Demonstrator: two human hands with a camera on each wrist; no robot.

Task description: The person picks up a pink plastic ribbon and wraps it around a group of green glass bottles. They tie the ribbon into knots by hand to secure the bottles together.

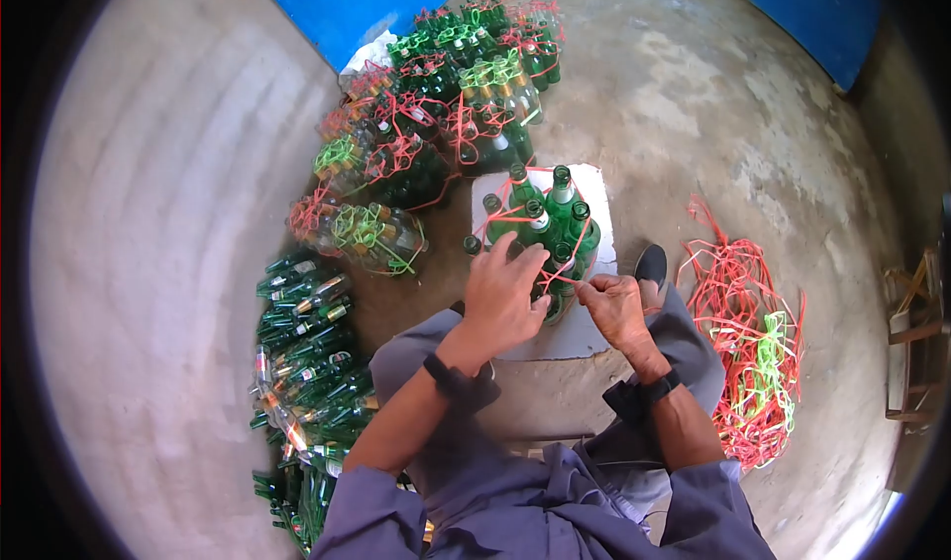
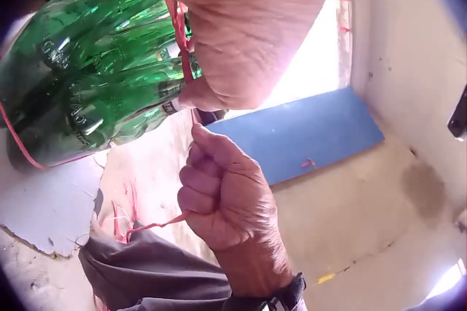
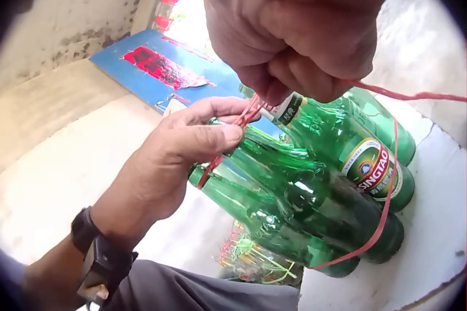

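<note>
Green bottles stand in a cluster on a white board, red strap wrapped round their bodies and more strap at the necks. My left hand is at the near-left necks; in the right wrist view the thumb and fingers of the left hand pinch crossed red strap there. To its right, my right hand grips a strand drawn from the necks. In the left wrist view the right hand has curled fingers, with a tail of strap hanging from it; its inner fingers are partly hidden in the right wrist view.
Strapped bottle bundles stand on the floor ahead and to the left. Loose bottles lie in a pile at the left. A tangle of red and green strap lies at the right, beyond the knee. The white board lies between the legs.
</note>
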